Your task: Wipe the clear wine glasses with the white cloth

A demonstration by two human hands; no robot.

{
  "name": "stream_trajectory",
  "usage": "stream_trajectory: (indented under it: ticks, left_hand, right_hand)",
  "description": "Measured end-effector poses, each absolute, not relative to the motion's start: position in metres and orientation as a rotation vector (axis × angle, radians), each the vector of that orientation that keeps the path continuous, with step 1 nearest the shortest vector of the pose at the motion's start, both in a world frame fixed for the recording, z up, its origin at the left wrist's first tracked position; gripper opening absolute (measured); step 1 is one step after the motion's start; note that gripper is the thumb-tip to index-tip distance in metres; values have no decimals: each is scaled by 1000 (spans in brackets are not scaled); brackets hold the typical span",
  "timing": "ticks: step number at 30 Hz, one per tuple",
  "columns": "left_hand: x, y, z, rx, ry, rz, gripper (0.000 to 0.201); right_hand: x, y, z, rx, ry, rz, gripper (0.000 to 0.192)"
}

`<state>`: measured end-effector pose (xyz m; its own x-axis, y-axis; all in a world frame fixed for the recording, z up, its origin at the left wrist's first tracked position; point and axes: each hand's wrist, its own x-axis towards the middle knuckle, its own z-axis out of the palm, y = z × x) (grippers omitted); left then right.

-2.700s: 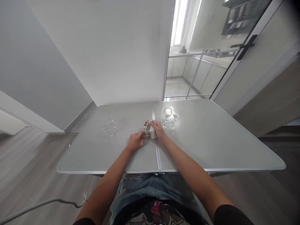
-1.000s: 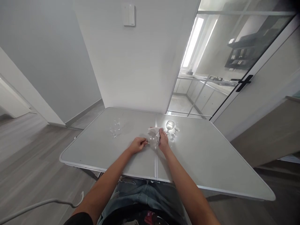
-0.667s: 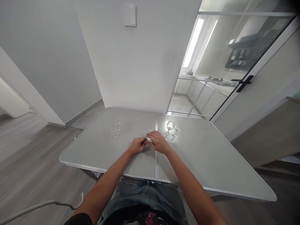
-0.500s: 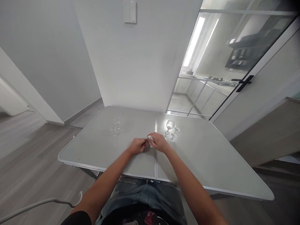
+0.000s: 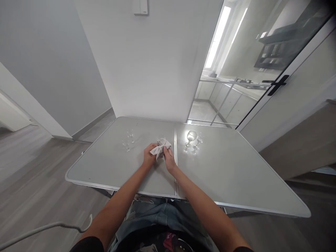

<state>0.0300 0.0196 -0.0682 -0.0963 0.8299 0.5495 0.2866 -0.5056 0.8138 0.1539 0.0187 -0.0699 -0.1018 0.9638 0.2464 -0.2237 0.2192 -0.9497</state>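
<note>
A clear glass [image 5: 160,141] is held upright over the middle of the table, left of the seam, with a white cloth [image 5: 159,150] wrapped about it. My left hand [image 5: 149,155] is closed round the glass from the left; its fingertips are partly hidden behind the cloth. On the right side, my right hand [image 5: 169,159] pinches the cloth against the glass, thumb on top. The lower part of the glass is covered by cloth and fingers.
Two stemmed glasses, a rounder wine glass [image 5: 191,136] and a slimmer glass [image 5: 198,140], stand right of the seam. Faint small clear glasses [image 5: 127,145] stand at the left. The grey folding table [image 5: 231,168] meets the wall; a glazed door [image 5: 223,91] is behind at right.
Both hands have moved away from me and slightly left. My right hand has turned from lying over the top to the glass's right side, and the cloth now shows spread out.
</note>
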Motion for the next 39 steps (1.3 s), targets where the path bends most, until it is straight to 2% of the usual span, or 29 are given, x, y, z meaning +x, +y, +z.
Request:
stream_trajectory:
  ticks: [5,9,11,15,17,20,22,25,30,36,39]
  left_hand:
    - [26,21,-72,1799,1144,1528,23]
    - [31,21,-75,1949,1180,1366,18]
    - [33,21,-75,1959,1243,1348,19]
    - [36,25,-72,1654,1312,1585,28]
    - [36,28,-72,1474,1136,1628,44]
    - [37,30,-72,1307,831,1460,71]
    - [36,31,-72,1235,764,1397,75]
    - [33,33,-73,1167,789,1505,67]
    - [29,37,-74,1061,794,1583,61]
    - [34,32,-68,1067,707,1591,67]
    - [35,29,-65,1041,657,1565,65]
  right_hand:
    - [183,31,-67,-978,-1816,861,27]
    - [203,32,-70,-976,-1864,851,18]
    - [209,30,-72,-1000,-1756,985,20]
    - [212,28,-70,-901,-1297,1546,29]
    - [210,26,-67,-849,-1131,1757,30]
    - [204,22,-65,-876,-1068,1889,28]
    - [202,23,-65,-880,-1076,1912,28]
    - [204,30,-67,-901,-1019,1770,24]
    - [218,43,-64,-925,-930,1251,19]
    - [215,32,-60,-980,-1733,1224,29]
    - [213,31,-61,-988,-1784,1200,31]
